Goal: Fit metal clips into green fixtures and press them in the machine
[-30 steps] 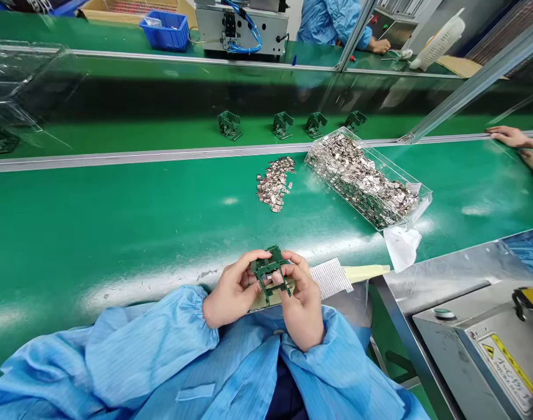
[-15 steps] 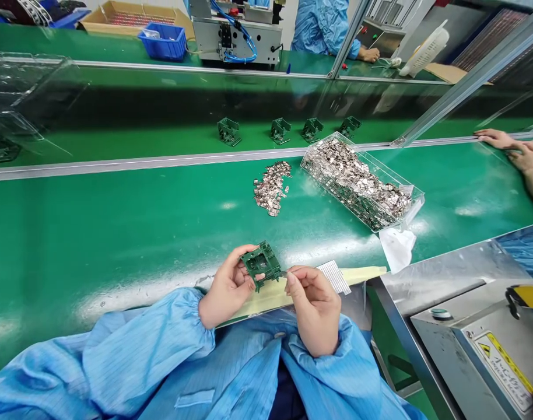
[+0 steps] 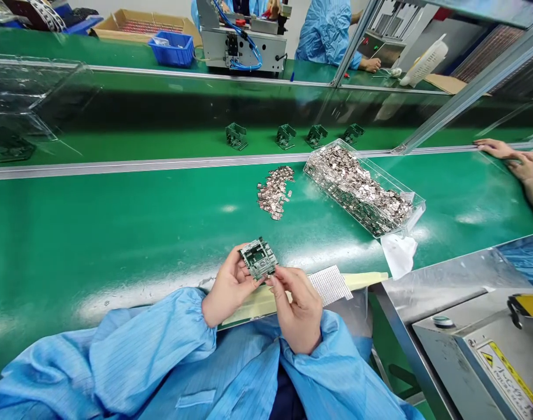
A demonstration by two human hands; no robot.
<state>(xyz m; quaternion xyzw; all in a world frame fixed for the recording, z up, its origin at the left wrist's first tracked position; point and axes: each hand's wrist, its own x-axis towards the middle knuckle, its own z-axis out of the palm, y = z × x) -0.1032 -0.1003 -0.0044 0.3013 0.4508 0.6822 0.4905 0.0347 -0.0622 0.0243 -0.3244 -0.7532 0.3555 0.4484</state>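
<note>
My left hand point(image 3: 230, 291) holds a green circuit board assembly point(image 3: 258, 258) by its left and lower edges, thumb in front and fingers behind. Its face, with small silvery parts and a dark opening, tilts up toward me. At the board's lower right corner, the thumb and forefinger of my right hand point(image 3: 298, 306) are pinched together, touching that edge. Whether a small piece is also between those fingertips is hidden. Below the hands lie a yellow sheet point(image 3: 249, 304) and a white ribbed strip sheet point(image 3: 330, 284).
A pile of small metal pieces point(image 3: 275, 192) lies ahead, left of a clear tray point(image 3: 417, 217) full of them. Several green board assemblies point(image 3: 236, 136) stand beyond the metal rail point(image 3: 161, 166). A white cloth point(image 3: 399, 255) and a grey machine box point(image 3: 472, 350) are at right, with another person's hands point(image 3: 522, 163).
The board has turned so its face shows more toward me. My right hand has moved left, closer to my left hand, and its fingertips now sit at the lower corner. The view shifted slightly.
</note>
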